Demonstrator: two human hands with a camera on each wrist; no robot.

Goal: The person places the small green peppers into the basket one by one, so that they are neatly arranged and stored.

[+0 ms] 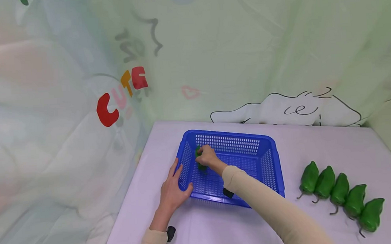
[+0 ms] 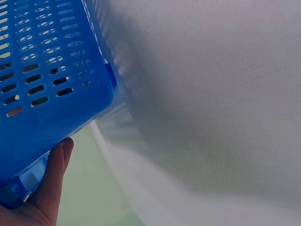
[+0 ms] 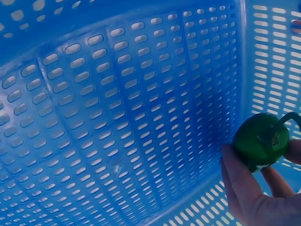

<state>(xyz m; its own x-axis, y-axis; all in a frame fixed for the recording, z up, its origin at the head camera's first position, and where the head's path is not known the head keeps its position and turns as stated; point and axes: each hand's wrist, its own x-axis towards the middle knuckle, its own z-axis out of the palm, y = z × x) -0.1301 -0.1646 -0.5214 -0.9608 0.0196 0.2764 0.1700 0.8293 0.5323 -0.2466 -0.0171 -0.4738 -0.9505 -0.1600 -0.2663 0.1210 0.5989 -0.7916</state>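
- Blue plastic, slotted through walls and floor: a basket [image 1: 231,133] stands on a cloth-covered table [image 1: 219,228], one green pepper [image 3: 256,141] inside it, near the left wall.
- A person's right hand [image 1: 207,156] pinches that pepper between thumb and fingers; whether it touches the basket floor cannot be told.
- The left hand [image 1: 174,190] rests at the basket's near left corner, fingers straight and spread, thumb apart by the front rim.
- Work looks to be at an early stage: one pepper is inside but not yet released, while five peppers [image 1: 339,189] lie in a slanting row to the basket's right, apparently left to do.
- The tablecloth is pale, faintly lilac.
- Pale green printed drapes [image 1: 228,60] surround the table, bearing colourful "CUTE" lettering [image 1: 107,110] at left and a pink heart [image 1: 190,92] behind.
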